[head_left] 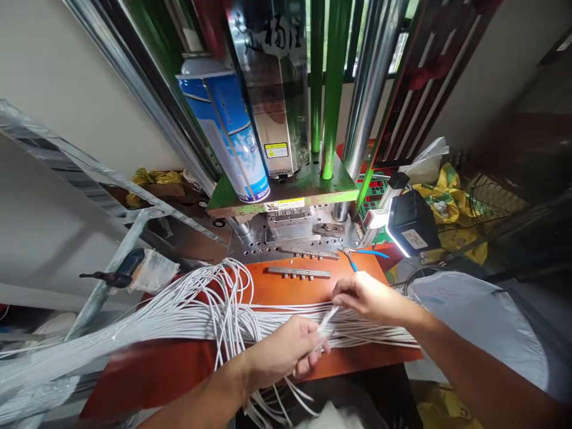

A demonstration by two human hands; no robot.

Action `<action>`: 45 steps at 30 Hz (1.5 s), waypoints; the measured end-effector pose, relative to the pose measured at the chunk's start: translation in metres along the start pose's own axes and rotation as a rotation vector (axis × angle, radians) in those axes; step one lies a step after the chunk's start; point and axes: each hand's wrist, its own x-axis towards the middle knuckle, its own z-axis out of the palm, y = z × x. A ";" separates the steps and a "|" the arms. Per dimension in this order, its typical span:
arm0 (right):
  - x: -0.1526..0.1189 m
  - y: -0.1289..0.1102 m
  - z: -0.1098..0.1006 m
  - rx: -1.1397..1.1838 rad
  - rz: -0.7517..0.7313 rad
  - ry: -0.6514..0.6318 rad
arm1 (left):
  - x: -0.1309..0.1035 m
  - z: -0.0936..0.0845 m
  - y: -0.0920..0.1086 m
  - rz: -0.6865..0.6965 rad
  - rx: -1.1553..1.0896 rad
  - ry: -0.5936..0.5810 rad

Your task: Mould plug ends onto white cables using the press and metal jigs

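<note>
White cables (328,319) run out of my left hand (292,348), whose fingers are wrapped round them just in front of the orange work board (268,292). My right hand (360,295) pinches the upper end of these same cables, slightly blurred. Under both hands a thick bundle of white cables (192,319) stretches across the board, with loops hanging over its front edge. Beyond my hands lie two metal bars with small fittings, the nearer metal bar (299,273) and the farther metal bar (308,254). Blue-handled pliers (353,259) rest by my right hand.
A green press (286,199) stands behind the board, with a metal mould block (292,225) below and a blue spray can (230,137) on its plate. A lit lamp (411,223) is at right, a metal frame (111,179) at left.
</note>
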 end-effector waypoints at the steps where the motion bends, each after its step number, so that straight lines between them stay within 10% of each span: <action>1: 0.004 0.002 -0.004 0.017 0.004 0.044 | 0.001 -0.001 0.002 0.016 -0.031 0.010; 9: 0.010 0.023 -0.007 0.096 0.019 0.117 | 0.004 -0.010 0.010 0.110 0.051 0.208; 13: 0.013 0.024 -0.001 0.142 -0.028 0.092 | 0.009 -0.009 0.013 0.091 -0.058 0.124; 19: 0.033 0.010 0.024 0.291 -0.087 0.325 | 0.029 -0.015 0.024 0.090 -0.246 0.187; 24: 0.050 0.024 0.035 -0.226 -0.038 0.453 | 0.037 -0.037 0.031 0.204 -0.055 0.412; 28: 0.054 0.043 0.040 -0.527 0.061 0.387 | 0.038 -0.049 0.027 0.157 0.039 0.448; 45: 0.045 0.046 0.050 -0.411 0.073 0.349 | 0.048 -0.045 0.030 0.113 0.066 0.434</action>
